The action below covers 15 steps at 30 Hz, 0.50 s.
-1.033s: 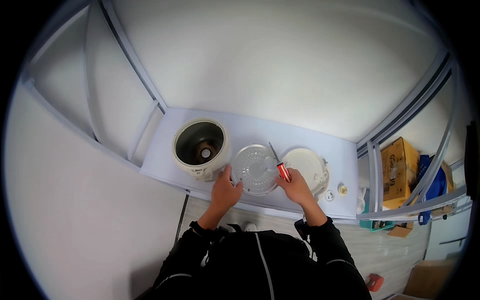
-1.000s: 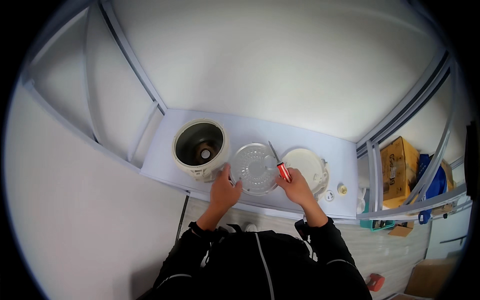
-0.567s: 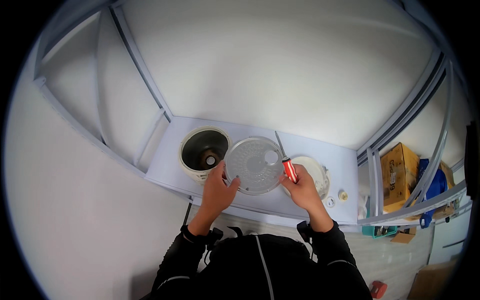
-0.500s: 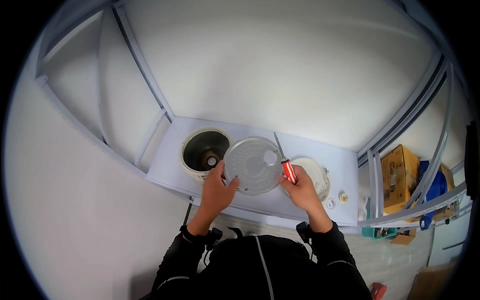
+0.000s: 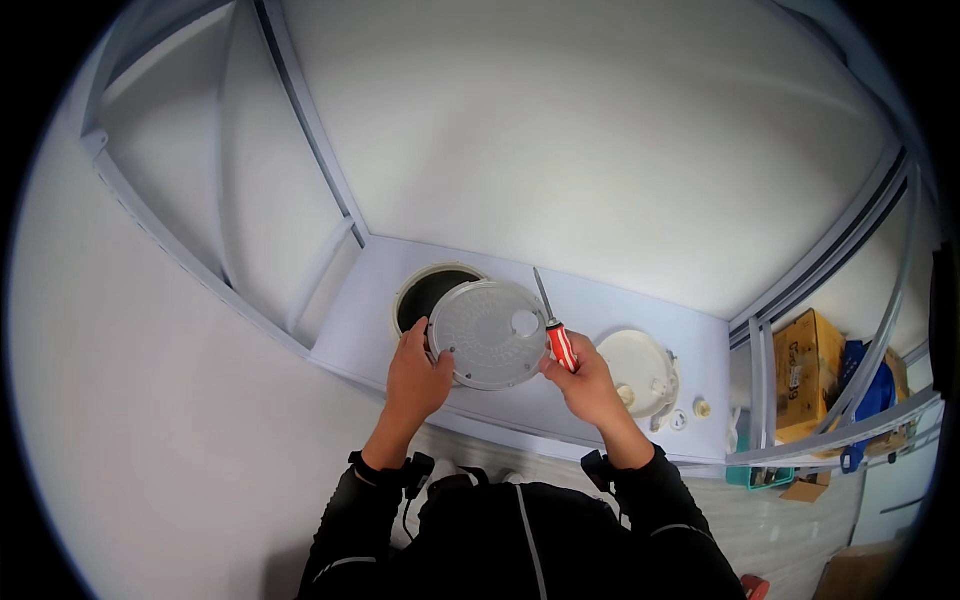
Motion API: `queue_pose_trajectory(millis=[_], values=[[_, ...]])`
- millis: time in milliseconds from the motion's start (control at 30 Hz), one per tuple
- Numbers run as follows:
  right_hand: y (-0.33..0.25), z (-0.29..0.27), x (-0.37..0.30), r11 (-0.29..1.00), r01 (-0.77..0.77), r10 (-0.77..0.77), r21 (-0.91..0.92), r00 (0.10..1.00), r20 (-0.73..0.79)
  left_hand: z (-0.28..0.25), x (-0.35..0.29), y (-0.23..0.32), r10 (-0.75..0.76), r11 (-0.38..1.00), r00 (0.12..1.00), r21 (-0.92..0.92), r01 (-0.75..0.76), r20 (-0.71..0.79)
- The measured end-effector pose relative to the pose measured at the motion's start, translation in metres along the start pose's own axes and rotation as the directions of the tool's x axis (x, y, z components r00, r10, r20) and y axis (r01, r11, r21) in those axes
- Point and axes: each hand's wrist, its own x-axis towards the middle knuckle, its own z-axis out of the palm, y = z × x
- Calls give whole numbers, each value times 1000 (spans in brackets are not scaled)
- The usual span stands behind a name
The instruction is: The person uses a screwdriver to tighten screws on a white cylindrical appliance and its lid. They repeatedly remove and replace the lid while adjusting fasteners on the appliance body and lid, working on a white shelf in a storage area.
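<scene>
My left hand [image 5: 415, 382] grips the left rim of a round, grey, metallic lid plate [image 5: 478, 335] with small screws or studs near its edge and a pale round spot. My right hand [image 5: 588, 388] is closed around a red and white screwdriver [image 5: 561, 345], its shaft pointing up and away. The thumb of that hand also meets the plate's right edge. Behind the plate stands a cream-rimmed round pot, like a rice cooker body [image 5: 425, 298], with a dark inside. The plate hides much of its opening; whether they touch I cannot tell.
On the white bench [image 5: 345, 300], right of my hands, lies a round cream cover [image 5: 632, 352] with small parts on it. A small yellowish part [image 5: 702, 409] and a clear ring [image 5: 679, 420] lie beside it. Metal frame posts [image 5: 325, 160] flank the bench; cardboard boxes [image 5: 808, 370] stand at right.
The plate has shifted left over the pot with both my hands, covering more of its opening. My right hand still holds the screwdriver. The whole view has shifted slightly.
</scene>
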Motion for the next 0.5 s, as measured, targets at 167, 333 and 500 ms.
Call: queue_pose_trajectory(millis=[167,333,500], values=[[-6,31,10,999,-20,20,-27,1000,-12,-21,21,-21,78,997,997,0,-78,9],[-6,64,21,998,-50,47,-44,997,-66,-36,52,-43,152,986,988,72,-153,25],[-21,90,31,994,-88,79,-64,988,-135,-49,72,-54,172,976,980,115,-183,95]])
